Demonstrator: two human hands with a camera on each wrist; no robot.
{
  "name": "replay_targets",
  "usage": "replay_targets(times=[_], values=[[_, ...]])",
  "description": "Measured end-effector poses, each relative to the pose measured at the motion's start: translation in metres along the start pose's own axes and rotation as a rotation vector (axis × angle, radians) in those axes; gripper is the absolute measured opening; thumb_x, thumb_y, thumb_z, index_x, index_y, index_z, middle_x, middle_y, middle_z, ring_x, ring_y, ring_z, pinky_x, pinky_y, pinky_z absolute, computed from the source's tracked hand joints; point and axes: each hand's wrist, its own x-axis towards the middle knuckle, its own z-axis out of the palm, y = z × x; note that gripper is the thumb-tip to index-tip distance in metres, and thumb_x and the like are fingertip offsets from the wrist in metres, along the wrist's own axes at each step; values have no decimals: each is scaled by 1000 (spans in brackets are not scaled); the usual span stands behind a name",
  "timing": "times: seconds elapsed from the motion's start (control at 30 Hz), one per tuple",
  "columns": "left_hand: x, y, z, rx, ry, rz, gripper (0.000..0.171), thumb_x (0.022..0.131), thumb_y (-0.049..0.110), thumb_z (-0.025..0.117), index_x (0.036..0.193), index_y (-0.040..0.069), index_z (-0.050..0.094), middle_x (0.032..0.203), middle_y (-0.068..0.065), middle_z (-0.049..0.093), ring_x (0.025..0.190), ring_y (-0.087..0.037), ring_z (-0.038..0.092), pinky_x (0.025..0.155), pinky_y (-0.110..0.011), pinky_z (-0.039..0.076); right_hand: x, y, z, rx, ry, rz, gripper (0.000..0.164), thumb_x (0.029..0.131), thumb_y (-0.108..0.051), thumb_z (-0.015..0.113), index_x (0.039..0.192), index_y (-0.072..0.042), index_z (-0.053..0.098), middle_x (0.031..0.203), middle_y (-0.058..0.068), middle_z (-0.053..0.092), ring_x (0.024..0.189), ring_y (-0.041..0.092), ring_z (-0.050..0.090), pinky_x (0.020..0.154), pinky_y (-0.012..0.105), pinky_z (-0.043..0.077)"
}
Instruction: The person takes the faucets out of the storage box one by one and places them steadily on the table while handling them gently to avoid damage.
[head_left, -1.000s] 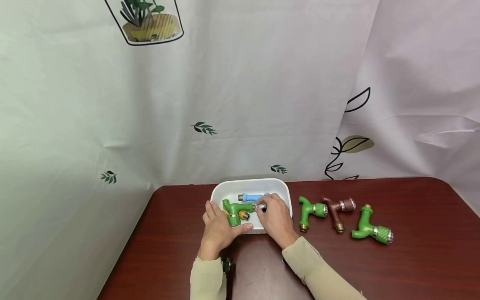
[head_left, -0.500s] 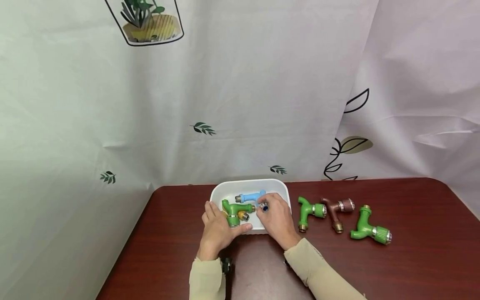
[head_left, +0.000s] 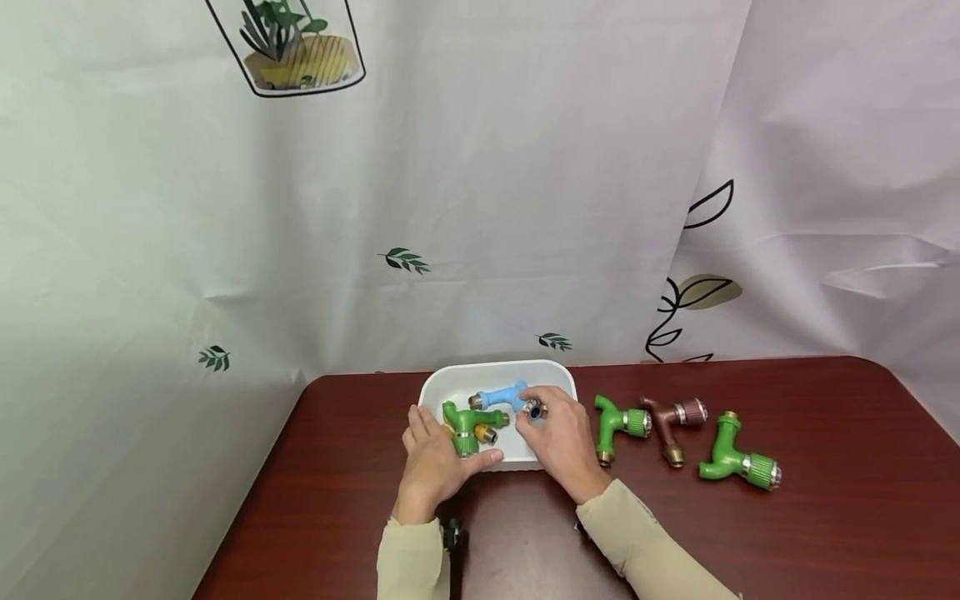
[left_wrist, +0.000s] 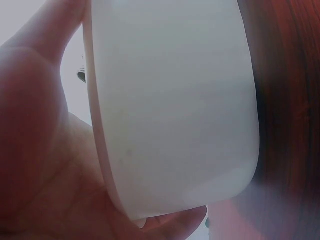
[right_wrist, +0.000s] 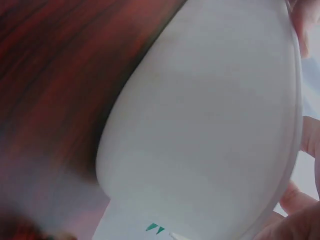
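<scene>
Right hand (head_left: 558, 437): finger and thumb pinching the chrome end of the blue tap (head_left: 495, 397), within the white tray (head_left: 480, 374); lifted or resting, cannot tell. Left hand (head_left: 437, 468) laid unclenched over tray's near-left corner. Possible trouble: tap swings or slips, pinched at its right end only, and knocks the green tap (head_left: 465, 420) nearby. Head view gives tray contents; left wrist view, outer wall meeting the surface (left_wrist: 292, 110).

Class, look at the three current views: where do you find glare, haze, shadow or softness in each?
Head view: fairly even light, a pale sheen on the table; left wrist view: hazy and soft, the left hand dim beside washed-out brightness; right wrist view: also hazy, pale glare over the table at lower left.
</scene>
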Motion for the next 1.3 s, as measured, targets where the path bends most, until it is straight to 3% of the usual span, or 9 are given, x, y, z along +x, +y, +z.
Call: replay_targets(times=[0.53,0.93,1.17,1.3], values=[[0,1,0,-1,-3,-7,138,70,61,85,148,-23,9,157,-42,7,137,-57,21,103,-56,41,-2,-3,-14,44,53,-74,25,72,1,78,96,-8,77,103,7,73,91,19,69,75,33,58],[1,1,-1,-13,-9,-12,139,69,60,86,149,-22,8,158,-40,6,139,-57,20,105,-55,41,-8,-4,-33,87,45,-23,28,72,3,79,98,-9,77,106,4,69,95,19,67,81,36,58],[2,0,-1,-14,-16,-9,139,70,60,85,150,-22,7,158,-39,6,139,-56,19,105,-55,40,-11,0,-44,56,82,-89,29,69,4,79,95,-8,78,106,4,70,95,19,68,80,35,58],[1,0,-1,-17,-20,-16,138,70,60,85,150,-22,7,158,-39,6,139,-56,19,105,-54,40,-15,1,-52,35,113,-133,28,67,5,78,93,-8,77,105,5,70,89,16,68,72,33,56]])
